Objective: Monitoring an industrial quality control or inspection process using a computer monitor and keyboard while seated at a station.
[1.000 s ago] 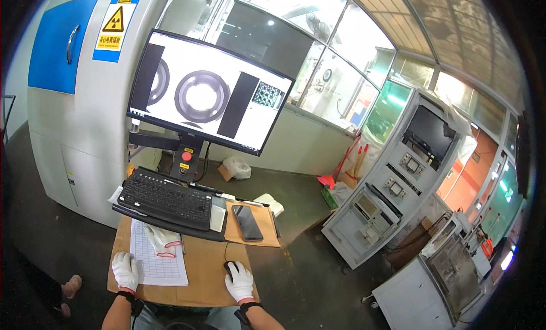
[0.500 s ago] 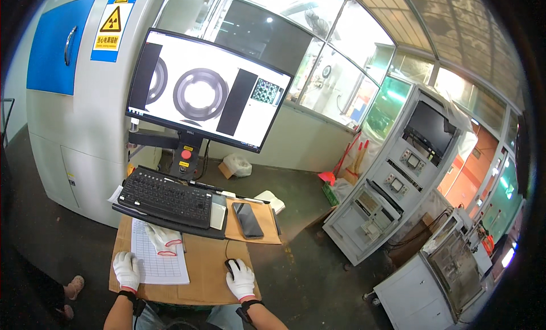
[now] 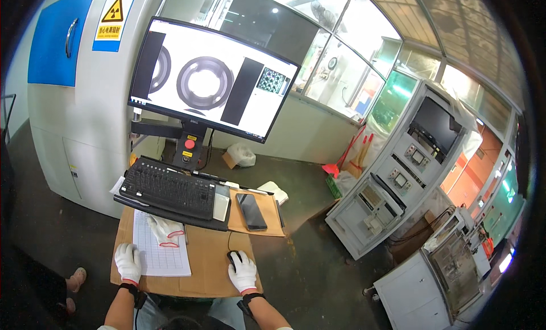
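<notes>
In a white knit glove, my right hand (image 3: 244, 272) rests over a black computer mouse (image 3: 232, 258) on the cardboard-topped table (image 3: 210, 273). My left hand (image 3: 128, 263), gloved the same way, lies with fingers down at the table's left side. It touches the left edge of a printed grid sheet (image 3: 165, 263) and grips nothing that I can see. On that sheet lies a loose pair of white gloves (image 3: 165, 230) with red cuffs. Beyond, a large monitor (image 3: 242, 54) displays grey ring-shaped images.
A black keyboard (image 3: 168, 188) sits on a raised tray above the table. Right of it, a phone (image 3: 251, 211) lies on a brown envelope (image 3: 274, 221). A red button (image 3: 189, 143) is under the monitor. A grey control cabinet (image 3: 364, 216) stands right; a person's foot (image 3: 76, 279) shows left.
The view has tilted slightly, so the monitor and table sit a little higher and further right. Both hands keep their places, the right one still on the mouse.
</notes>
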The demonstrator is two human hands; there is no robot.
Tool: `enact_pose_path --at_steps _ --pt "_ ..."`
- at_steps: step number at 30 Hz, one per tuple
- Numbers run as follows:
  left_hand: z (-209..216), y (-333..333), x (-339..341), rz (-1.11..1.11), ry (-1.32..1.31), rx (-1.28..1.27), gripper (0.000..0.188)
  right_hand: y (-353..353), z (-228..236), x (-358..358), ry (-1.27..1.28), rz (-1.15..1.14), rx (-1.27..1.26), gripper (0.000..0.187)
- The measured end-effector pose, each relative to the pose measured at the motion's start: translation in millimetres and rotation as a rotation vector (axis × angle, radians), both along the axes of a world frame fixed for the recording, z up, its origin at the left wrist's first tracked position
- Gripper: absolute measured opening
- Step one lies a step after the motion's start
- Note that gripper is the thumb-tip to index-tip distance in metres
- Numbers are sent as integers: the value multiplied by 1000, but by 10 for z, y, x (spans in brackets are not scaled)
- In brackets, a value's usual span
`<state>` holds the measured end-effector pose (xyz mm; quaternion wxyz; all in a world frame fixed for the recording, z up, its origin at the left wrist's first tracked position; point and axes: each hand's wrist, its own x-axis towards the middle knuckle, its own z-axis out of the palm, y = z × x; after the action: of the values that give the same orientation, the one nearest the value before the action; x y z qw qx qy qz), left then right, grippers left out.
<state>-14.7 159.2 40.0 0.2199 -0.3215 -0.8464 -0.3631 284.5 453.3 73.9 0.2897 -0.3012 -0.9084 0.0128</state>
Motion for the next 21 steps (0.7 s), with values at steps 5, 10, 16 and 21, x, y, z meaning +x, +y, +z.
enact_pose_path --at_steps 5,10,16,21 --pt "48 -11 23 0 -51 -18 19 -24 50 5 -39 -13 -78 49" --pt "17 -8 11 7 -17 -1 17 -18 38 0 -34 -5 -75 49" --pt "90 -9 48 5 1 8 16 -39 53 2 -45 -29 -69 51" --pt "138 -2 64 -7 -2 18 15 -5 51 3 -26 -6 -70 52"
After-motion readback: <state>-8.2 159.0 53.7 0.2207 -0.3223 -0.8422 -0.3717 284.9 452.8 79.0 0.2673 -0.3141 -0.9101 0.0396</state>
